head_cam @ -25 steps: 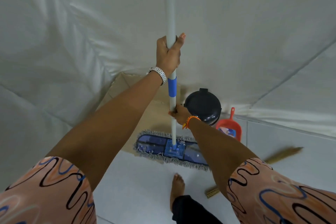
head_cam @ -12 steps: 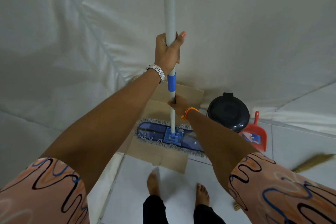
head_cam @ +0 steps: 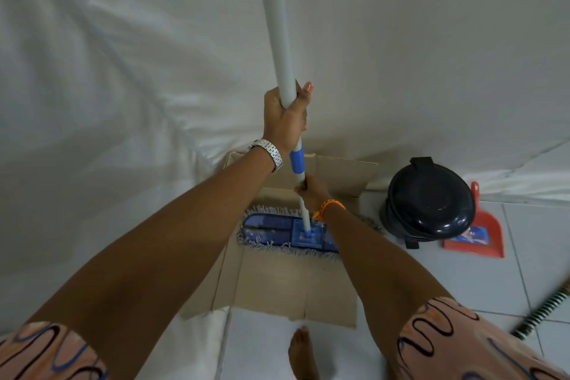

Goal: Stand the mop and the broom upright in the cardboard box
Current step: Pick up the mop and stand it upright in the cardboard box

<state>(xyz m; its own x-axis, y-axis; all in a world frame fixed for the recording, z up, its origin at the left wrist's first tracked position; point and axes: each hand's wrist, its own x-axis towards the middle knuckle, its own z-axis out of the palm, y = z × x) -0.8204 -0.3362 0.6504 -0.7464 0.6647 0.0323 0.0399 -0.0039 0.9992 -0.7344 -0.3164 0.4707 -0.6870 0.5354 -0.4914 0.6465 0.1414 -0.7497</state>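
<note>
White sheeting is draped behind the open cardboard box (head_cam: 277,287). Its blue fringed mop (head_cam: 288,233) is held upright, the grey pole clasped by the left hand (head_cam: 285,120) above and the right hand (head_cam: 311,191) below

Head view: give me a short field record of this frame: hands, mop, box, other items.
left hand: gripping the mop handle above its blue collar
right hand: gripping the handle below the collar
mop head: blue, fringed, over the open cardboard box; contact with the box cannot be told
broom: on the floor tiles at right, untouched
other: black lidded bin, red dustpan beside it
</note>
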